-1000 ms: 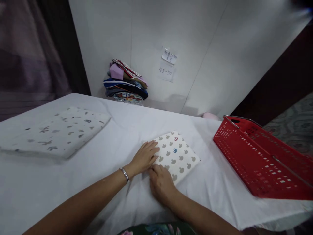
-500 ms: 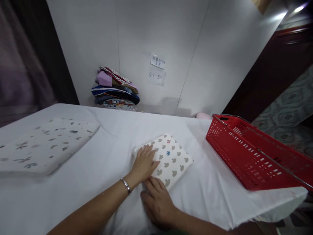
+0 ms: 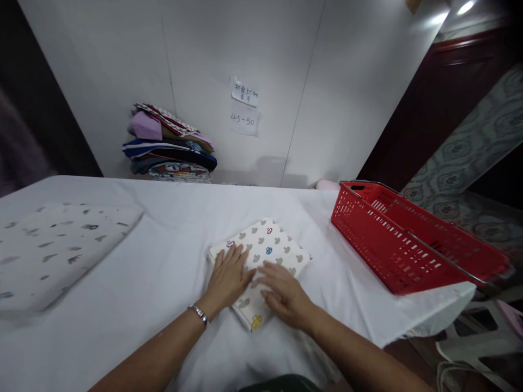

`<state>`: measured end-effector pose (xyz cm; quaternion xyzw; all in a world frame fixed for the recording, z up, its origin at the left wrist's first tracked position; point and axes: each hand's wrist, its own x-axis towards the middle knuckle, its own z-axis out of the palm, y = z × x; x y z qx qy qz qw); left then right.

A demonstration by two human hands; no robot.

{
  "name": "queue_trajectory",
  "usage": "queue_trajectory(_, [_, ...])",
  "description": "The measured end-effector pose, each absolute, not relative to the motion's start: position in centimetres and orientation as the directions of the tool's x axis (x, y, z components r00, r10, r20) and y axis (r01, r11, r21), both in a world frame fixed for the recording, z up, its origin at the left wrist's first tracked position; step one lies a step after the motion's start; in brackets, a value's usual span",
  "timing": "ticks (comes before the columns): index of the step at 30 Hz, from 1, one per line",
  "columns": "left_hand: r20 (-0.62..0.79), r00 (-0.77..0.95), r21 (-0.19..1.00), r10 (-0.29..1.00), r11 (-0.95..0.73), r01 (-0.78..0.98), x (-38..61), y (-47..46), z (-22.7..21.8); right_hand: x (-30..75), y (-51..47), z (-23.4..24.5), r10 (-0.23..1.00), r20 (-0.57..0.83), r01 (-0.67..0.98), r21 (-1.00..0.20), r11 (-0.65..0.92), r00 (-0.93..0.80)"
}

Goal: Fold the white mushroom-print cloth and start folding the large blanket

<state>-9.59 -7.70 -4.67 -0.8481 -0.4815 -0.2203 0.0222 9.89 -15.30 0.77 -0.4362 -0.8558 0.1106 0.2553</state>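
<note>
A folded white cloth (image 3: pixel 281 245) with grey mushroom prints, plus a few red, blue and yellow ones, lies at an angle on the white-covered table (image 3: pixel 175 228) in front of me. My left hand (image 3: pixel 229 275), a silver bracelet at its wrist, rests flat on the cloth's left side with fingers stretched out. Over the cloth's near right part is my right hand (image 3: pixel 284 291), fingers apart and a little bent, slightly blurred. Whether it touches the cloth I cannot tell.
Another printed white cloth (image 3: pixel 65 245) lies spread at the left. A red plastic basket (image 3: pixel 392 239) with metal handles stands on the right. Against the back wall is a stack of folded fabrics (image 3: pixel 169 144), beside paper notes (image 3: pixel 245 109). A white stool (image 3: pixel 478 337) shows below right.
My right hand has moved from the cloth's near edge up over its top, uncovering the near corner with a yellow mushroom. My left hand stays on the cloth. The whole view has shifted.
</note>
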Motion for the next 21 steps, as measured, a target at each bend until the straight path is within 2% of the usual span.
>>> queue_trajectory(4, [0.388, 0.427, 0.176, 0.817, -0.52, 0.836, -9.6, -7.9, -4.5, 12.4, -12.5, -0.4, 0.939, 0.135, 0.888, -0.307, 0.342, -0.316])
queue_trajectory(8, [0.377, 0.428, 0.179, 0.821, -0.519, 0.836, -9.7, -8.2, -4.3, 13.4, -11.8, -1.3, 0.946, -0.011, 0.902, -0.306, 0.306, -0.324])
queue_trajectory(12, [0.396, 0.417, 0.176, 0.818, -0.513, 0.84, -9.6, -8.3, -4.2, 12.4, -9.4, 0.4, 0.947, 0.015, 0.897, -0.317, 0.309, -0.321])
queue_trajectory(16, [0.41, 0.388, 0.156, 0.825, -0.483, 0.862, -9.5, -8.6, -4.2, 10.5, -4.0, 1.0, 0.941, 0.076, 0.904, -0.263, 0.337, -0.329])
queue_trajectory(21, [0.41, 0.327, 0.15, 0.851, -0.417, 0.897, -9.5, -8.9, -4.5, 9.4, 1.5, -1.0, 0.964, -0.023, 0.944, -0.209, 0.255, -0.265])
